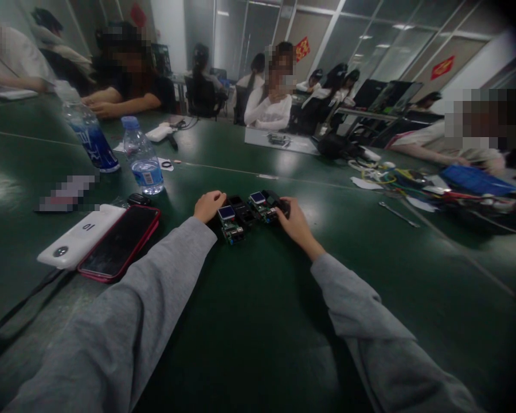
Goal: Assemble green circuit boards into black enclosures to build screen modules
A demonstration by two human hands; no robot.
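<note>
Two small green circuit boards with square screens lie close together on the dark green table in front of me. My left hand (210, 207) is closed at the far left edge of the left circuit board (231, 229), its fingertips partly hidden. My right hand (296, 221) has thumb and fingers closed around the right side of the right circuit board (264, 212), by a black part. Between the boards sit black plastic casings (239, 210), whose details are too dark to make out.
Left on the table (249, 321) are a red-cased phone (120, 241), a white power bank (81, 235), a water bottle (143, 158) and a blue-labelled bottle (90, 135). A wrench (399, 214) and tangled cables (387, 174) lie right. Several people sit around.
</note>
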